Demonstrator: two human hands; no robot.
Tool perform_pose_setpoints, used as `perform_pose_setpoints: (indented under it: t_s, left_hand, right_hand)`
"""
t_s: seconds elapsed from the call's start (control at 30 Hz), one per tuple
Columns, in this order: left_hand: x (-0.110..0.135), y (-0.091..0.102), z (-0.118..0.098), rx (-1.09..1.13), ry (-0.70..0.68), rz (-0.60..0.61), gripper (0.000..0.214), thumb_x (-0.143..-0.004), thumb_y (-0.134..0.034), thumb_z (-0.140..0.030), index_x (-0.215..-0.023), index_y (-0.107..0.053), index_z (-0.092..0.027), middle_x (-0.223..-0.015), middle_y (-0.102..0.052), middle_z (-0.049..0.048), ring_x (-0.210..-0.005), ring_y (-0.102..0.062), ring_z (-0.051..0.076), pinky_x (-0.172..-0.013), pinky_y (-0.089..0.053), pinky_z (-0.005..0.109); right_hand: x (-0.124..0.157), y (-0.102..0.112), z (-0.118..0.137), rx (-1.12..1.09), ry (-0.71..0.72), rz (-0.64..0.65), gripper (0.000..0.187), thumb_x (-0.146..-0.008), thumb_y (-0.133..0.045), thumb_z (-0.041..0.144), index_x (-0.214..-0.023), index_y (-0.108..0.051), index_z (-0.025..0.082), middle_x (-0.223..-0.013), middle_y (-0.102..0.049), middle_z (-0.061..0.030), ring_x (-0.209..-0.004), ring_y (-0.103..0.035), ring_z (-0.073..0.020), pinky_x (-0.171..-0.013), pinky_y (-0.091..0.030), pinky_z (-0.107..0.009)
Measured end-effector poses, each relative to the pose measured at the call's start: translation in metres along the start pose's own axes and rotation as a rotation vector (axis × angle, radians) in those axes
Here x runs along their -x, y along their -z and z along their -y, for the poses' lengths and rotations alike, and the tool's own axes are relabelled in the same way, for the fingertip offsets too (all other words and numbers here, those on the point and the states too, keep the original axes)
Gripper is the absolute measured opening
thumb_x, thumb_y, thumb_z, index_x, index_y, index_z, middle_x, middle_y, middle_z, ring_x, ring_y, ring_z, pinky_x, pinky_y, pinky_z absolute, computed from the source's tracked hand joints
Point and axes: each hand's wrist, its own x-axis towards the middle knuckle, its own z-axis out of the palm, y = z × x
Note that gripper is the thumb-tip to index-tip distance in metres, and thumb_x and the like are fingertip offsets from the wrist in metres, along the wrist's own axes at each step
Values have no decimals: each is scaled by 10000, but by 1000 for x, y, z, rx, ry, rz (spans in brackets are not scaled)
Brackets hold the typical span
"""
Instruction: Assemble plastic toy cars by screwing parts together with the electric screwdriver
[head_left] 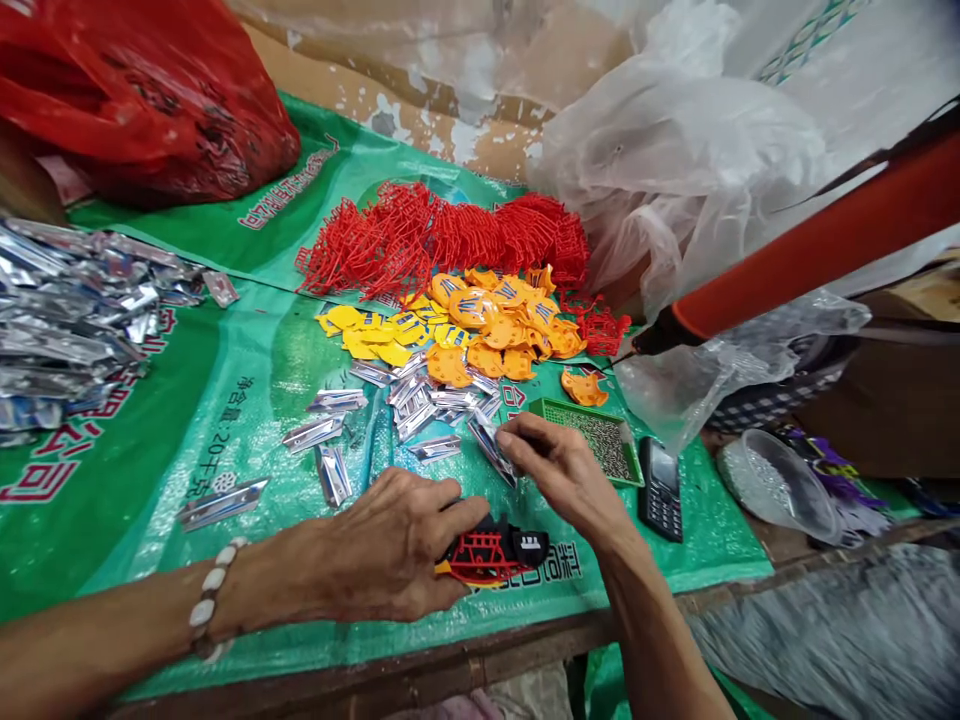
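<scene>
My left hand (390, 545) is closed around a toy vehicle (491, 552) with a black top, a red lattice side and a little yellow below. It holds the toy low over the green sheet, near the front edge. To its upper right, my right hand (559, 465) pinches a shiny silver strip-like part (491, 447) between thumb and fingers. Similar silver parts (411, 405) lie scattered just beyond my hands. Behind them are yellow pieces (397, 330) and orange curved shells (510, 310). A heap of red lattice parts (450, 235) lies farther back. My left fingers hide part of the toy.
A green tray (634, 470) of small metal pieces, likely screws, sits beside my right hand, near a black keypad phone (661, 490). An orange-red tool (810, 245) slants in from the right. More silver parts (67, 320) are piled left, below a red bag (150, 100).
</scene>
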Motion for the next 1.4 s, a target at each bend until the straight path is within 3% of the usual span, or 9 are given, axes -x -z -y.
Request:
perform_pose_setpoints:
  t_s: [0.1,0.23,0.37,0.53,0.67,0.83,1.1,1.23,1.4]
  left_hand:
    - [-6,8,4,34,23,12,441,-755,-786,-410,-1099,-607,-201,-891,-667,26,-782,-654,228,-725,-492,347]
    - [-14,16,8,103,15,28,414,-715,-817,-362,-1058,-654,-197,-876,-707,23,-766,-664,206,-661,-440,281]
    - [-17,18,8,198,16,50,371,-698,-797,-247,-1037,-671,-164,-861,-718,25,-724,-654,188,-612,-394,257]
    - [-17,17,7,249,47,78,279,-692,-757,-202,-954,-669,-160,-816,-710,12,-688,-641,180,-569,-354,245]
    - [-16,17,6,230,46,87,287,-708,-745,-217,-981,-670,-163,-830,-718,19,-710,-657,198,-586,-376,254]
    - [-14,18,7,210,51,89,357,-734,-748,-264,-1070,-676,-169,-953,-738,59,-826,-689,252,-671,-441,296]
    - [-15,15,11,270,50,67,402,-727,-750,-275,-1110,-681,-175,-969,-746,60,-838,-695,245,-696,-467,298]
    - [-16,18,10,269,63,82,401,-713,-755,-274,-1092,-686,-167,-966,-748,65,-833,-692,241,-688,-464,291]
    - [-20,24,7,352,119,100,392,-704,-752,-284,-1078,-704,-175,-988,-752,62,-855,-688,240,-737,-471,312]
  right_hand:
    - [18,18,6,-142,-47,45,366,-912,-512,473,-722,-573,166,-643,-477,12,-575,-425,-102,-515,-350,-234]
    - [35,25,17,-329,-119,257,388,-858,-607,511,-702,-621,156,-659,-512,5,-597,-433,-97,-535,-341,-236]
    - [41,18,23,-231,-139,374,361,-866,-616,469,-698,-649,151,-670,-540,1,-643,-462,-99,-573,-348,-230]
    - [48,9,26,-154,-119,274,226,-848,-672,384,-849,-699,160,-617,-526,35,-573,-438,-83,-525,-328,-217]
    - [57,3,32,21,52,151,73,-883,-645,228,-866,-677,164,-711,-619,17,-636,-531,-83,-575,-376,-199]
    - [60,0,38,148,211,121,96,-932,-580,186,-928,-671,156,-793,-645,-8,-697,-587,-85,-623,-417,-181]
    - [64,-2,37,211,204,79,172,-953,-549,231,-929,-702,154,-795,-626,-25,-699,-584,-102,-616,-421,-209]
    - [63,-2,32,113,205,48,169,-936,-585,276,-943,-715,168,-781,-655,-19,-700,-609,-111,-622,-442,-225]
    - [62,4,32,-44,106,31,154,-896,-638,299,-940,-749,201,-730,-647,-6,-652,-589,-102,-565,-435,-222]
